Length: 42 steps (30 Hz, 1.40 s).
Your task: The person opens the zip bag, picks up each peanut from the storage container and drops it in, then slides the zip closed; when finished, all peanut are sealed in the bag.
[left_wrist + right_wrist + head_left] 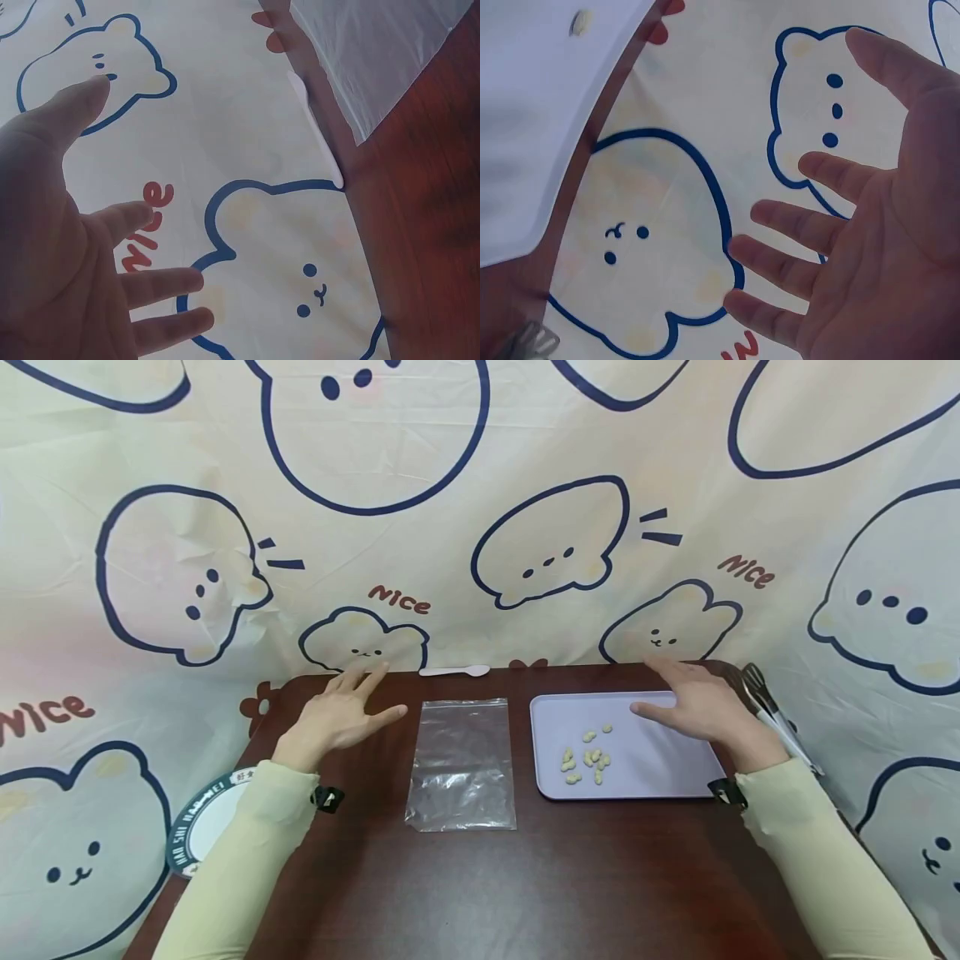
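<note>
My left hand (337,714) hovers left of a clear zip bag (461,768), fingers spread and holding nothing. The bag lies flat on the dark wooden table, its zip edge toward the back. Over the right part of a pale lilac tray (652,768) is my right hand (701,706), its fingers straight and apart, nothing in its grasp. Several peanuts in the shell (592,756) lie loosely grouped on the tray's left half. In the right wrist view one peanut (580,22) shows on the tray (532,135).
A white plastic spoon (457,672) lies along the table's back edge, behind the bag. A green-rimmed plate (183,827) sits at the left edge, partly behind the left sleeve. A whisk (759,689) and other utensils lie at the right edge. A printed cloth (450,552) hangs behind the table.
</note>
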### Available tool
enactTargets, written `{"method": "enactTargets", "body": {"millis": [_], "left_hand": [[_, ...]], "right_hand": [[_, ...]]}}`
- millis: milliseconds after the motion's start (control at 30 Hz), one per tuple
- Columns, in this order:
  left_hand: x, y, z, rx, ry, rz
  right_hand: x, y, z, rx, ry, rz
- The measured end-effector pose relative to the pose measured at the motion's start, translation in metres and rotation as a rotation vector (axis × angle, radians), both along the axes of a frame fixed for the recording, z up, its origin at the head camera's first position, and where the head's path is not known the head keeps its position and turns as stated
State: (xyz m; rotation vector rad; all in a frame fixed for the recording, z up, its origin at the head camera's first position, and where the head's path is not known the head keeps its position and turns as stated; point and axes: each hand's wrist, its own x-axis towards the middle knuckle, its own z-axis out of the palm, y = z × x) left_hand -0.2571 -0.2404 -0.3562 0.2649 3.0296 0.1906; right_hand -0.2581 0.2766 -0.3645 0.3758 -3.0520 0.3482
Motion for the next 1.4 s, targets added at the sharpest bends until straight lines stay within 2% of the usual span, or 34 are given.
{"method": "enactTargets", "body": {"millis": [233,500,800,1067,1400], "left_hand": [[-0.001,0.000,-0.004,0.051,-0.056,-0.011],[-0.001,0.000,-0.009,0.112,-0.109,-0.031],[-0.004,0.001,-0.020,0.214,-0.168,-0.078],[-0.003,0.004,-0.029,0.271,-0.164,-0.113],[-0.002,0.007,-0.046,0.308,-0.113,-0.141]], "right_hand": [[-0.001,-0.013,-0.004,-0.077,-0.056,-0.007],[-0.001,-0.028,-0.008,-0.143,-0.069,0.008],[-0.006,-0.047,-0.025,-0.219,-0.058,0.045],[-0.011,-0.067,-0.039,-0.275,-0.089,0.092],[-0.010,-0.089,-0.056,-0.358,-0.162,0.142]]}}
